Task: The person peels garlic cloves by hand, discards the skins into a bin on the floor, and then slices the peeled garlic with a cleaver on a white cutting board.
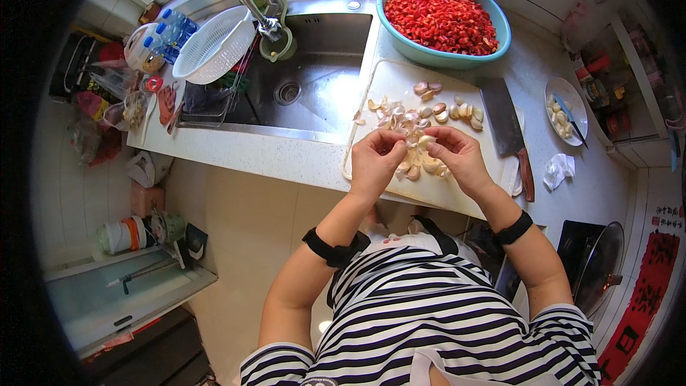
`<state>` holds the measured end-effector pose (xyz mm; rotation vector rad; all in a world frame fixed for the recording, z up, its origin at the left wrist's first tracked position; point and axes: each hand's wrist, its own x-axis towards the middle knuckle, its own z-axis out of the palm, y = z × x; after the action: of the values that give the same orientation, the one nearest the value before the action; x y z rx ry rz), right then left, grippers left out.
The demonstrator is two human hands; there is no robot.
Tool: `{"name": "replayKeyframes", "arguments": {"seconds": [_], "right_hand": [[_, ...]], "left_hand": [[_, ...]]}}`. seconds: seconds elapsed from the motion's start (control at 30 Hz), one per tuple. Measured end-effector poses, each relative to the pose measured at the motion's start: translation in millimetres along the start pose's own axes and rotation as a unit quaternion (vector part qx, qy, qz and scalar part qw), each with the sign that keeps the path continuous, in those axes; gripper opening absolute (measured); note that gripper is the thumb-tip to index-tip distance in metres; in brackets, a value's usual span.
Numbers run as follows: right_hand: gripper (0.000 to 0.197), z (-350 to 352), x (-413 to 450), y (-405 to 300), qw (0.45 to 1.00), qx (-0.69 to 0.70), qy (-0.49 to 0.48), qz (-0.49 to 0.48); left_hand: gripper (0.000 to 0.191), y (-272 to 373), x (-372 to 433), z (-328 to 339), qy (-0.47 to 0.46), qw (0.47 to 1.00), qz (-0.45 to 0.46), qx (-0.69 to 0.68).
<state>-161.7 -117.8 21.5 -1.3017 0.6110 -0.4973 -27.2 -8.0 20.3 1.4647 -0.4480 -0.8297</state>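
Observation:
Between the thumb and fingers of my right hand (463, 158) is a pale garlic clove (427, 140). My left hand (378, 155) is just to its left, thumb and fingertips pinched together; whether a scrap of skin is between them cannot be made out. Both hands are over a white cutting board (388, 78). Beneath and beyond them lie loose garlic skins (399, 117) and cloves, partly hidden by my fingers. Several unpeeled garlic cloves (466, 112) sit farther back on the board. A cleaver (502, 118) with a wooden handle rests along the board's right side.
Chopped red chillies (439, 19) fill a blue basin (391, 29) behind the board. A plate (552, 88) at right holds peeled cloves and a blue-handled knife (569, 118), near crumpled tissue (559, 170). The sink (332, 78) and a white colander (214, 45) are at left.

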Motion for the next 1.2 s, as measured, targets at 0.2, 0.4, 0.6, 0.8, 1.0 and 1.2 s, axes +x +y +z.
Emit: {"name": "replayKeyframes", "arguments": {"seconds": [0.2,0.4,0.6,0.8,1.0,1.2], "right_hand": [[0.021,-2,-1,2,1.000,-0.014,0.010,-0.003],[0.019,3,-7,-3,0.997,-0.066,0.009,-0.047],[0.020,0,-8,2,0.999,-0.034,0.007,-0.016],[0.026,0,-9,-2,0.990,0.086,-0.012,0.115],[0.031,4,-11,-9,0.990,0.061,-0.067,0.109],[0.033,-7,-8,-3,0.985,0.079,-0.043,0.150]], "left_hand": [[0.015,-2,2,3,-0.072,0.997,0.013,0.000],[0.018,4,4,6,-0.152,0.987,-0.016,0.038],[0.016,9,3,2,-0.150,0.987,-0.042,0.050],[0.017,7,4,-6,-0.178,0.982,-0.026,0.061],[0.020,7,0,-8,-0.205,0.977,-0.012,0.063],[0.020,5,3,-7,-0.217,0.972,0.006,0.091]]}}
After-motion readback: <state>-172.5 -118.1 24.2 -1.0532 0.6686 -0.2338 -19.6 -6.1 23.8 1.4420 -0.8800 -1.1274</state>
